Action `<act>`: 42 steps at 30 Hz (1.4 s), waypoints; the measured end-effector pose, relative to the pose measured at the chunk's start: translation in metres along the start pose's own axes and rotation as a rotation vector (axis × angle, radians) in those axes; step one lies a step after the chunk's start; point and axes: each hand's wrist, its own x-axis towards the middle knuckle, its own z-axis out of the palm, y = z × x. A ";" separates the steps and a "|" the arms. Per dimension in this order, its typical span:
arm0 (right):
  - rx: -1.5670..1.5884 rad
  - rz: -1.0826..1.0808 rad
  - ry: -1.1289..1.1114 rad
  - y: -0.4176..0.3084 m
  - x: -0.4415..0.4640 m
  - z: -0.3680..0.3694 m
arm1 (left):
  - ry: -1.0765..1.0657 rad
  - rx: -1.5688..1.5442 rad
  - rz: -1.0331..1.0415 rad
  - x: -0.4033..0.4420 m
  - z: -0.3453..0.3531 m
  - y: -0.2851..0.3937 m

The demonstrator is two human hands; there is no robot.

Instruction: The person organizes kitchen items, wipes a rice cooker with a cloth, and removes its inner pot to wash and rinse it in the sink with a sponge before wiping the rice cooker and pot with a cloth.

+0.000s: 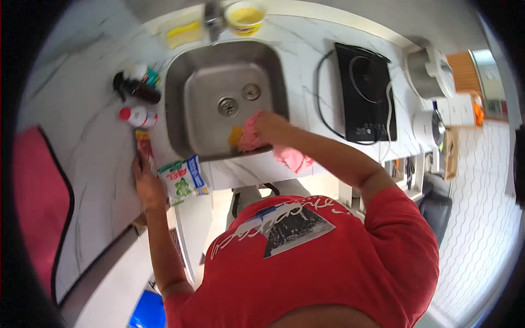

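At the sink's front right edge, my right hand (268, 128) is closed on a pink cloth (250, 135). Part of the pink cloth lies inside the steel sink (205, 59), and more pink fabric hangs over the counter's front edge. A small yellow piece (235, 135) lies in the basin beside the cloth. On the left, my left hand (149, 185) has its fingers around the lower end of a narrow red packet (144, 146). A green and white pouch with a blue edge (183, 180) rests right of that hand, at the counter edge.
A white bottle with a red cap (141, 116) and a dark spray bottle (139, 90) lie left of the sink. Behind it are a faucet (214, 22), a yellow tub (245, 19) and a yellow sponge (183, 34). A black induction cooktop (365, 93) with a cable sits right.
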 end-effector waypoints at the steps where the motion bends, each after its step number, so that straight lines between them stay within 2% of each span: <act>1: -0.100 0.133 -0.230 0.001 0.013 0.015 | -0.005 -0.006 0.002 -0.002 0.000 0.001; 2: -0.190 0.266 -0.463 0.008 0.030 0.041 | 0.014 -0.012 0.023 -0.002 -0.002 0.006; 4: 0.097 0.288 -0.295 0.069 0.054 0.202 | 0.080 -0.008 0.136 -0.005 -0.005 0.005; 6: -0.217 0.375 -0.364 0.001 0.043 0.059 | 0.138 -0.001 0.255 -0.006 0.002 -0.006; 7: -0.439 0.306 -0.616 0.020 0.058 0.101 | 0.110 0.029 0.199 -0.008 0.005 -0.010; 8: -0.431 0.322 -0.605 0.037 0.069 0.138 | 0.076 0.062 0.139 -0.006 0.008 -0.015; 10: -0.199 0.382 -0.602 0.049 0.077 0.157 | 0.055 0.111 0.133 -0.004 -0.001 -0.005; 11: -0.193 0.389 -0.607 0.054 0.081 0.157 | 0.035 0.160 0.107 -0.006 -0.010 0.000; 12: 0.188 0.486 -0.977 0.060 0.087 0.142 | 0.036 0.155 0.114 -0.006 -0.020 0.004; 13: 0.591 0.569 -1.320 0.062 0.091 0.122 | -0.058 0.171 0.054 -0.003 -0.030 0.009; 14: 0.591 0.579 -1.312 0.053 0.077 0.089 | -0.152 0.189 -0.005 0.000 -0.037 0.012; 15: 0.834 0.577 -0.667 0.037 0.047 0.038 | -0.147 0.182 0.005 0.004 -0.038 0.011; 16: 1.000 0.530 -0.002 0.024 0.020 -0.005 | -0.286 0.194 -0.037 0.010 -0.039 0.006; 17: 1.001 0.535 0.010 0.022 0.003 -0.029 | -0.426 0.211 -0.079 0.013 -0.040 0.002; 19: 1.203 0.491 0.190 0.024 -0.028 -0.069 | -0.358 0.212 -0.020 0.012 -0.036 -0.002; 21: 1.487 0.369 0.521 0.019 -0.067 -0.100 | -0.289 0.210 0.031 0.011 -0.036 0.005; 23: 1.795 0.227 0.704 0.023 -0.112 -0.129 | -0.357 0.002 0.001 0.009 -0.045 0.020; 24: 1.819 0.327 0.894 0.008 -0.133 -0.157 | -0.351 0.003 0.007 0.006 -0.048 0.034; 25: 1.789 0.211 0.895 0.025 -0.162 -0.159 | -0.348 -0.073 0.031 0.003 -0.051 0.055; 27: 1.518 0.216 1.076 0.030 -0.213 -0.185 | -0.377 -0.274 0.105 -0.003 -0.044 0.094; 28: 1.453 0.379 1.233 0.023 -0.232 -0.197 | -0.357 -0.322 0.192 -0.008 -0.028 0.114; 30: 1.303 0.448 1.471 0.045 -0.273 -0.201 | -0.392 -0.428 0.323 -0.020 -0.001 0.166; 31: 1.205 0.492 1.532 0.055 -0.292 -0.205 | -0.450 -0.488 0.367 -0.030 0.007 0.198; 33: 1.098 0.531 1.593 0.077 -0.320 -0.208 | -0.351 -0.534 0.595 -0.055 0.023 0.254; 35: 0.785 0.678 1.674 0.116 -0.346 -0.198 | -0.329 -0.517 0.675 -0.067 0.032 0.294; 37: 0.440 0.754 1.536 0.151 -0.357 -0.175 | -0.239 -0.505 0.774 -0.079 0.050 0.313; 38: 0.240 0.885 1.363 0.159 -0.357 -0.170 | -0.232 -0.509 0.776 -0.079 0.061 0.316; 40: 0.143 0.783 1.104 0.171 -0.356 -0.153 | -0.286 -0.477 0.584 -0.080 0.072 0.319; 41: 0.157 0.625 0.887 0.177 -0.365 -0.148 | -0.292 -0.485 0.572 -0.080 0.072 0.322; 42: 0.254 0.695 0.922 0.176 -0.369 -0.141 | -0.291 -0.483 0.588 -0.080 0.061 0.329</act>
